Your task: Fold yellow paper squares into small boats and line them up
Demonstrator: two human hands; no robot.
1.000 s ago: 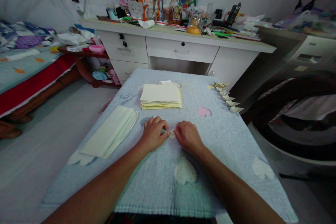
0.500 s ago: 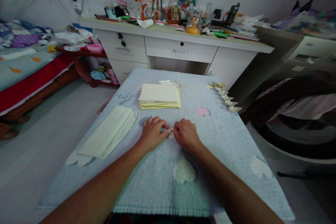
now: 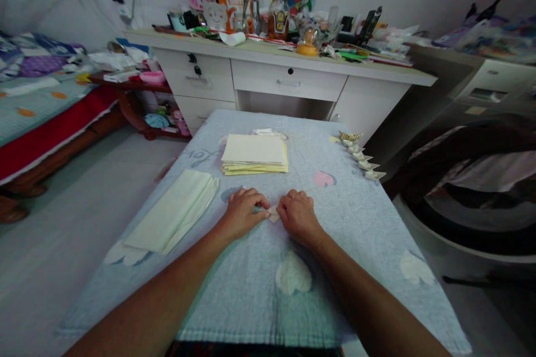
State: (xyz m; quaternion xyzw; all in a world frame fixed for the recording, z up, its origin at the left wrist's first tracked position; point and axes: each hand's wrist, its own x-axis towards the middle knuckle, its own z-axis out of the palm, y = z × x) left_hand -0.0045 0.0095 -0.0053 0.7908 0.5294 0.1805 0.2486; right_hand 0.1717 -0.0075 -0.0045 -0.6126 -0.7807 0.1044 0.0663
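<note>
A small folded piece of paper (image 3: 273, 215) lies on the blue cloth in front of me, between my hands. My left hand (image 3: 246, 211) touches its left side with the thumb, while the index finger curves just above, a gap between them. On the other side, my right hand (image 3: 298, 213) has its fingers curled, thumb and forefinger pinching the paper's right edge. Beyond my hands sits a stack of cream and yellow paper (image 3: 253, 149). Left of my left hand are long folded pale green sheets (image 3: 176, 212).
Several folded paper boats (image 3: 368, 166) stand in a row along the table's right edge. Blue cloth (image 3: 234, 295) covers the table. Behind it is a white desk (image 3: 288, 81) crowded with jars and packets. A front-loading washing machine (image 3: 473, 178) stands at right, a bed (image 3: 50, 106) at left.
My left hand has shifted slightly down and its thumb and index finger have parted a little, showing more of the folded paper. My right hand stays nearly in place.
</note>
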